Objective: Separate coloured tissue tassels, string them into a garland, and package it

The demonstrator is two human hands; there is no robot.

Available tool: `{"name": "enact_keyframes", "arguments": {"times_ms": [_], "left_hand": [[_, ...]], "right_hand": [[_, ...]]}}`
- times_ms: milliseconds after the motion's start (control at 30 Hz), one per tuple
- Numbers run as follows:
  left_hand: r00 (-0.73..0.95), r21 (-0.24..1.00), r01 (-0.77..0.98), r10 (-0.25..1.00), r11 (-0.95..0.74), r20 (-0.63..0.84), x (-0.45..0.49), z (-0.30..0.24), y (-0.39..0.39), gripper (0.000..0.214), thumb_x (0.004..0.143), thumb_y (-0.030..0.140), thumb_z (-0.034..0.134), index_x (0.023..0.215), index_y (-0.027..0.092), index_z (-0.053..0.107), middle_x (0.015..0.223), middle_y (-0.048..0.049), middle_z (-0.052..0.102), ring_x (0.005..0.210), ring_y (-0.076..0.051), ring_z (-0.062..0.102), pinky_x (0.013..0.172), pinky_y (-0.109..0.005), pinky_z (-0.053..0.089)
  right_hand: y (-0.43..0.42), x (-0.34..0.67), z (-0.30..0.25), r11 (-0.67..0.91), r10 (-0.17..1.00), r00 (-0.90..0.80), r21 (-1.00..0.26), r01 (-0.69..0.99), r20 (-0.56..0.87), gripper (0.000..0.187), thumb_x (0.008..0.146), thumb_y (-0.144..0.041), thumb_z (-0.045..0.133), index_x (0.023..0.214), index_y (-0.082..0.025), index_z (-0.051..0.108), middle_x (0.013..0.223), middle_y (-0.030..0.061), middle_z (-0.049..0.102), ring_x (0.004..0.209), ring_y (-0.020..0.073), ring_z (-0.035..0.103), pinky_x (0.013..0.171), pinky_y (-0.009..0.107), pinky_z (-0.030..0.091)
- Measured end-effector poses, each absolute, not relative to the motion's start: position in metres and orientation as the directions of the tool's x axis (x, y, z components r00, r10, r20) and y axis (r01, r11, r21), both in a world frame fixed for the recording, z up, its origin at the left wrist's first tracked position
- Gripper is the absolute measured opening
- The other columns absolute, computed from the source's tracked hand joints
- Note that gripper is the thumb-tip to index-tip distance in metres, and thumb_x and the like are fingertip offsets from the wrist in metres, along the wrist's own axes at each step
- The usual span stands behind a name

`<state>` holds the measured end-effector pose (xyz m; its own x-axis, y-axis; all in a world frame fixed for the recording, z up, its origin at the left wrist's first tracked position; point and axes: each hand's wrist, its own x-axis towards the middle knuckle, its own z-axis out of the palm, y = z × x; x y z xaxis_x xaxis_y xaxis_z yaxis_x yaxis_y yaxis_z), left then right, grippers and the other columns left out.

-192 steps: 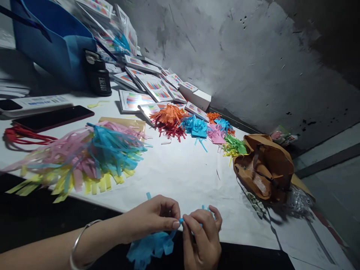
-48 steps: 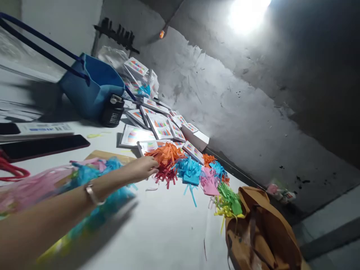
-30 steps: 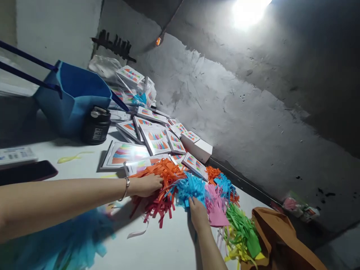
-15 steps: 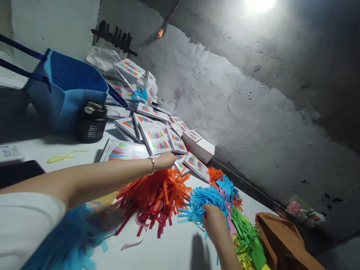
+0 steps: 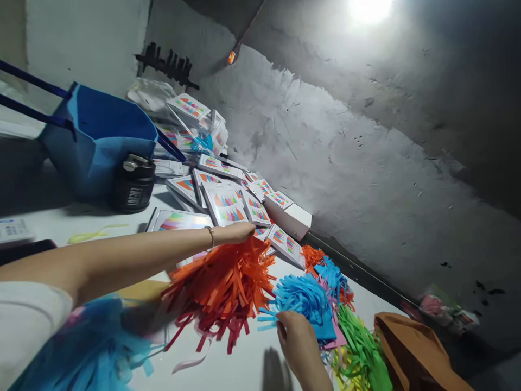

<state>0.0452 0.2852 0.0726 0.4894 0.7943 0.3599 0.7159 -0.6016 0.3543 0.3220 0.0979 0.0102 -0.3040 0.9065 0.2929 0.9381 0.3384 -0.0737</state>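
My left hand (image 5: 240,232) is closed on the top of an orange paper tassel (image 5: 234,271). Its cut strips fan downward, with dark red strips showing at the lower edge. My right hand (image 5: 299,338) is curled at the near left side of a blue tassel (image 5: 305,301), beside the loose tips of its strips. Whether anything sits between those fingers is hidden. Under my left arm lies a blurred light-blue fringed bundle (image 5: 85,347). Beyond the blue tassel are a green tassel (image 5: 360,336) and yellow strips (image 5: 345,369).
Flat packs with colourful tassel pictures (image 5: 228,203) are heaped toward the wall, beside a white box (image 5: 293,220). A blue tote bag (image 5: 97,136) and black bottle (image 5: 134,184) stand at left. A brown bag (image 5: 411,347) is at right. A pale ribbon (image 5: 191,365) lies on the white table.
My right hand has drawn back from the top of the blue tassel toward the left and nearer me. My left hand still holds the orange tassel, almost unmoved. The view has tilted up slightly.
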Motion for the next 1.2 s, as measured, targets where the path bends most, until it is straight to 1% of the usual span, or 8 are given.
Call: {"name": "enact_keyframes", "arguments": {"times_ms": [200,400,500,667,767,867,1000,1200], "left_hand": [[0.696,0.256,0.443,0.51,-0.859,0.506,0.054,0.126,0.196,0.024,0.1,0.017,0.047,0.099,0.018,0.07,0.1,-0.0072,0.069,0.096,-0.022,0.063,0.091,-0.035,0.049],[0.72,0.365,0.143,0.349,-0.92,0.599,0.038,0.135,0.105,0.029,0.099,0.027,0.047,0.1,0.023,0.075,0.107,-0.012,0.069,0.097,-0.026,0.063,0.087,-0.035,0.049],[0.723,0.551,0.055,0.414,-0.832,0.553,0.018,0.137,0.084,0.026,0.096,0.036,0.054,0.093,0.023,0.076,0.107,-0.0101,0.068,0.098,-0.026,0.063,0.088,-0.034,0.049],[0.681,0.839,-0.02,0.606,-0.544,0.41,0.013,0.142,0.053,0.052,0.084,0.061,0.061,0.119,0.022,0.069,0.122,-0.0081,0.067,0.111,-0.032,0.059,0.095,-0.035,0.047],[0.719,0.808,0.059,0.586,-0.587,0.373,0.033,0.133,0.025,0.051,0.081,0.05,0.069,0.124,0.022,0.066,0.125,-0.0079,0.068,0.111,-0.03,0.06,0.097,-0.034,0.045],[0.642,0.716,0.186,0.635,-0.672,0.429,0.057,0.108,0.001,0.027,0.086,0.04,0.064,0.098,0.018,0.074,0.093,-0.0081,0.073,0.086,-0.024,0.062,0.081,-0.031,0.047],[0.518,0.905,0.144,0.81,-0.399,0.275,0.082,0.07,-0.017,0.036,0.087,0.047,0.057,0.074,0.015,0.068,0.065,-0.0024,0.063,0.063,-0.018,0.055,0.061,-0.027,0.041],[0.497,0.992,-0.096,0.859,-0.083,0.12,0.1,0.043,-0.057,0.053,0.089,0.066,0.049,0.075,0.017,0.063,0.073,-0.002,0.064,0.074,-0.02,0.056,0.071,-0.03,0.047]], "right_hand": [[0.088,0.305,0.07,0.438,0.653,-0.222,-0.121,0.891,0.724,0.034,0.101,-0.029,0.048,0.13,-0.017,0.06,0.125,0.0141,0.067,0.118,0.0253,0.061,0.099,0.04,0.046],[0.053,0.292,0.123,0.626,0.443,-0.405,0.047,0.778,0.8,0.019,0.101,-0.018,0.048,0.101,-0.023,0.066,0.092,0.0016,0.072,0.091,0.0185,0.065,0.095,0.039,0.04],[0.027,0.301,0.131,0.524,0.428,-0.405,0.144,0.84,0.808,0.017,0.101,-0.016,0.048,0.1,-0.022,0.064,0.09,0.0022,0.072,0.096,0.0219,0.064,0.103,0.048,0.03],[-0.008,0.311,0.132,0.633,0.465,-0.513,0.134,0.763,0.722,0.014,0.1,-0.013,0.049,0.101,-0.022,0.06,0.091,0.0008,0.071,0.091,0.0185,0.064,0.1,0.044,0.033],[-0.022,0.312,0.128,0.66,0.485,-0.513,0.089,0.746,0.708,0.015,0.1,-0.011,0.049,0.1,-0.022,0.059,0.09,0.0005,0.07,0.087,0.0174,0.063,0.094,0.041,0.037],[-0.037,0.307,0.115,0.626,0.503,-0.468,0.066,0.777,0.726,0.017,0.1,-0.014,0.047,0.104,-0.023,0.061,0.096,0.0029,0.07,0.092,0.0191,0.063,0.094,0.041,0.04],[-0.068,0.282,0.085,0.481,0.403,-0.272,0.051,0.875,0.874,0.027,0.099,-0.017,0.053,0.124,-0.022,0.059,0.108,0.0109,0.068,0.102,0.0255,0.061,0.092,0.045,0.043],[-0.104,0.244,0.035,0.476,0.526,-0.219,-0.072,0.876,0.822,0.023,0.097,-0.017,0.052,0.116,-0.017,0.066,0.093,0.0112,0.07,0.085,0.0258,0.062,0.077,0.041,0.052]]}}
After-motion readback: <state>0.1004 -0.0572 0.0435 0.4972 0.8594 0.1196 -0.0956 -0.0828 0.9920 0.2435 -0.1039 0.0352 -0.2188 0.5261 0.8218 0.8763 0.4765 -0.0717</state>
